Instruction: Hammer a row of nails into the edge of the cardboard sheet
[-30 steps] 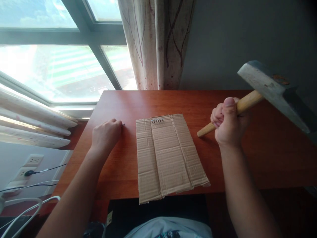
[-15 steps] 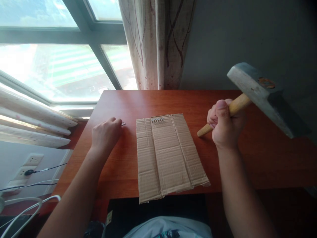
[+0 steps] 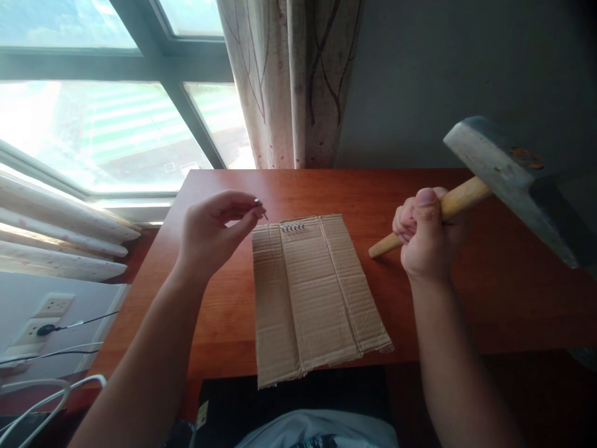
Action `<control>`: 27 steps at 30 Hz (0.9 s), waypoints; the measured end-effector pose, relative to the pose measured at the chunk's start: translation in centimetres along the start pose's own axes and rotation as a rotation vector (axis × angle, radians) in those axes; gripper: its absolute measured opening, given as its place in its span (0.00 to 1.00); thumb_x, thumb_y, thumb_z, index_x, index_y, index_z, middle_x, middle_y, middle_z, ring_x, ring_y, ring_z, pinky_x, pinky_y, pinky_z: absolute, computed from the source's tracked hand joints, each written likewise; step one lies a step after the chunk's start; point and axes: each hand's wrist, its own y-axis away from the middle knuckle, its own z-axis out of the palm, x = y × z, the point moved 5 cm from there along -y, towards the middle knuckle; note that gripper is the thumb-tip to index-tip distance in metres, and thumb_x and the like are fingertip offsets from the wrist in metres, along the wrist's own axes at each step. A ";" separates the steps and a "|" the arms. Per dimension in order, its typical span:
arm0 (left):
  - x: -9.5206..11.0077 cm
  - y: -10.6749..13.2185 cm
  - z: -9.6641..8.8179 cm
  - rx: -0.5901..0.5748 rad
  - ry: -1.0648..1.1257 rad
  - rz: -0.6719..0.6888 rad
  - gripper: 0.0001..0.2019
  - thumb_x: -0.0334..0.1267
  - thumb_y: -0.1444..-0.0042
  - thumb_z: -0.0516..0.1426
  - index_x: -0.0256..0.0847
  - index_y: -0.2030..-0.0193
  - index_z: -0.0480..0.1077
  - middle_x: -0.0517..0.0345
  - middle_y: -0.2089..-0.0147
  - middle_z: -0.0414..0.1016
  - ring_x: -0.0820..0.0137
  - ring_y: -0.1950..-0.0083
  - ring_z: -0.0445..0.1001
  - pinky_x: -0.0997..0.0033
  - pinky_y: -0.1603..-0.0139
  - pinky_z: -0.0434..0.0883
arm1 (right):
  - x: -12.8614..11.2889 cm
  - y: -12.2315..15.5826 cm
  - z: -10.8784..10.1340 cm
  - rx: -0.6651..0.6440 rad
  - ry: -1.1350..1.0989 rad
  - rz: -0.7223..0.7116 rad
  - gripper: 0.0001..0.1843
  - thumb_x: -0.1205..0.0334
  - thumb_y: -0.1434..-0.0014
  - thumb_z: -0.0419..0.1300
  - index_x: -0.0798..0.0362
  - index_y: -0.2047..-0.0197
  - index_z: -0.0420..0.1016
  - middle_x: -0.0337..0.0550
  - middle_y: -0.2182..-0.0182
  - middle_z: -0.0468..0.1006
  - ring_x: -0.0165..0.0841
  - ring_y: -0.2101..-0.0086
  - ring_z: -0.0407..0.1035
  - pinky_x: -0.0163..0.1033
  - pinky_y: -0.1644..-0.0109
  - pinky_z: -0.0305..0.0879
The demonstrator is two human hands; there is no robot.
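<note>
My left hand (image 3: pixel 219 227) is raised above the table at the left of the cardboard, thumb and fingertips pinched on a small nail (image 3: pixel 265 216). A bright round spot, which looks like the nail's head, shows at the fingertips. My right hand (image 3: pixel 426 233) is wrapped around the wooden handle of a hammer (image 3: pixel 513 177). Its grey metal head is up in the air at the right, above the table. Between my hands lies a flat piece of creased brown cardboard (image 3: pixel 321 292). Near its far edge a row of several nails (image 3: pixel 293 228) stands in it.
The reddish-brown wooden table (image 3: pixel 219 336) carries the cardboard, whose near corner overhangs the front edge. A window (image 3: pixel 121 130) and curtains (image 3: pixel 265 81) are behind and to the left. Wall sockets (image 3: pixel 40 323) with cables are at the lower left.
My left hand has lifted off the tabletop and moved right toward the cardboard's far left corner, with a nail in its fingers. The hammer has shifted slightly right.
</note>
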 end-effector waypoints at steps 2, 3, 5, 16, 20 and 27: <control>1.7 -0.5 1.4 -0.058 0.070 0.059 0.08 0.39 0.48 0.62 0.38 0.63 0.75 0.54 0.64 0.81 0.69 0.63 0.81 0.66 0.57 0.80 | 0.0 0.1 0.0 0.003 -0.003 0.000 0.26 0.49 0.37 0.60 0.47 0.77 0.49 0.28 0.85 0.49 0.24 0.86 0.45 0.36 0.84 0.40; 2.5 -0.8 2.1 -0.080 0.093 0.090 0.08 0.38 0.48 0.62 0.37 0.63 0.75 0.54 0.64 0.81 0.69 0.63 0.81 0.67 0.56 0.80 | 0.0 0.1 0.0 0.003 -0.010 -0.001 0.26 0.50 0.37 0.60 0.47 0.77 0.49 0.28 0.85 0.50 0.24 0.86 0.45 0.36 0.84 0.40; 3.5 -1.3 3.3 -0.115 0.118 0.143 0.07 0.37 0.47 0.62 0.37 0.63 0.75 0.54 0.64 0.81 0.69 0.63 0.81 0.67 0.56 0.80 | 0.1 0.1 0.0 -0.008 -0.037 -0.003 0.26 0.50 0.37 0.61 0.48 0.77 0.50 0.28 0.85 0.50 0.23 0.86 0.45 0.35 0.84 0.40; 3.5 -1.9 6.9 -0.250 -0.076 0.288 0.05 0.34 0.45 0.60 0.38 0.64 0.78 0.57 0.66 0.82 0.71 0.66 0.80 0.72 0.59 0.77 | 0.4 -0.2 0.5 -0.031 0.019 0.006 0.26 0.47 0.38 0.61 0.47 0.76 0.50 0.27 0.85 0.50 0.23 0.86 0.46 0.34 0.85 0.43; 3.4 -1.6 6.7 -0.258 -0.172 0.291 0.05 0.34 0.45 0.60 0.39 0.65 0.78 0.58 0.66 0.82 0.71 0.65 0.80 0.73 0.58 0.76 | 0.5 -0.3 0.5 -0.035 0.048 0.021 0.27 0.44 0.38 0.61 0.47 0.76 0.49 0.28 0.85 0.49 0.23 0.86 0.46 0.35 0.84 0.43; 2.9 -1.4 6.6 -0.296 -0.176 0.246 0.05 0.34 0.45 0.60 0.38 0.65 0.78 0.57 0.65 0.82 0.70 0.65 0.80 0.74 0.60 0.76 | 0.3 -0.2 0.4 -0.031 -0.002 -0.003 0.26 0.48 0.38 0.61 0.48 0.77 0.50 0.28 0.85 0.50 0.23 0.86 0.45 0.35 0.84 0.41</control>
